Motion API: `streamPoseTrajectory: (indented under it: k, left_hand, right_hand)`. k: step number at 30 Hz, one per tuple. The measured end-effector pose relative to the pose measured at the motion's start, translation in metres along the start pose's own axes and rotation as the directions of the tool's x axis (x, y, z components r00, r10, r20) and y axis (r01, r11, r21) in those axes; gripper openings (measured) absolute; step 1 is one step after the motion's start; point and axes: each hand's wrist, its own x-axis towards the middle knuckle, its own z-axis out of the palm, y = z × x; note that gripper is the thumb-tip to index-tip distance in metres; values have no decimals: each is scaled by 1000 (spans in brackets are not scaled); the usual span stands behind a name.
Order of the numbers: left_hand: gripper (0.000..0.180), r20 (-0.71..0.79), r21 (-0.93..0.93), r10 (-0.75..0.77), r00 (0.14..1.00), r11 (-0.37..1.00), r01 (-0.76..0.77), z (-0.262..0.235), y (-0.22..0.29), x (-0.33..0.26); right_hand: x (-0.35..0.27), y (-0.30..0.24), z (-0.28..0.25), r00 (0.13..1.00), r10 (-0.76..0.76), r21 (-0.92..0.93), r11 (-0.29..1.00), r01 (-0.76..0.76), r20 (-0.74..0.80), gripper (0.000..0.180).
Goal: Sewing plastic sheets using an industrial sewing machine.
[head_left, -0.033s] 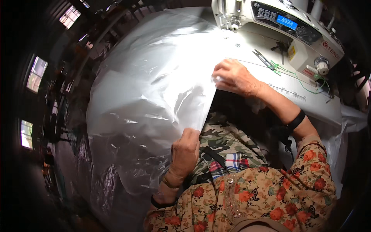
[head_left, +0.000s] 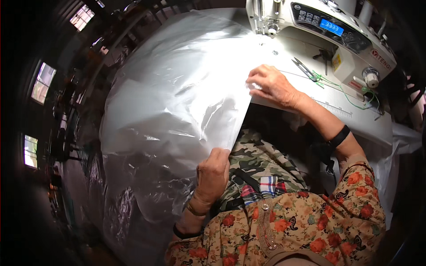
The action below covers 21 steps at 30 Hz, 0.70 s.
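Observation:
A large, shiny, translucent plastic sheet (head_left: 146,111) spreads over the left and middle of the view, its near edge drawn into a straight fold. My left hand (head_left: 213,174) is closed on the lower end of that fold, above my lap. Farther up, at the front edge of the sewing machine's table, the fingers of my right hand (head_left: 273,86) pinch the fold's upper end. The stretch of edge between the hands looks taut. Beyond my right hand stands a white sewing machine (head_left: 266,15), its lamp glaring on the sheet near the needle area.
Thread snips (head_left: 305,70) with green thread (head_left: 348,98) lie on the white machine table (head_left: 290,82), right of my right hand. A black tool (head_left: 325,57) rests under the machine's arm. More plastic sheeting (head_left: 401,144) hangs at the right. The dim room at left has windows (head_left: 43,83).
Very little differs. The sewing machine and my right hand appear slightly farther right in the picture. Both hands keep their hold on the plastic sheet.

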Motion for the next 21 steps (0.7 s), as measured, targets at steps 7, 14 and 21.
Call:
streamPoseTrajectory:
  k: [7, 14, 21]
  left_hand:
    - [44, -84, -123, -47, 995, 992, 37, 3, -1, -10]
    - [47, 48, -91, 26, 999, 996, -21, 18, -12, 1]
    - [24, 121, -81, 116, 986, 991, -107, 30, -16, 32]
  right_hand:
    - [6, 27, 14, 991, 81, -112, 989, -93, -103, 42]
    - [6, 28, 11, 974, 207, -97, 972, -216, -89, 45]
    - [11, 26, 9, 942, 334, -152, 930, -335, -31, 38]
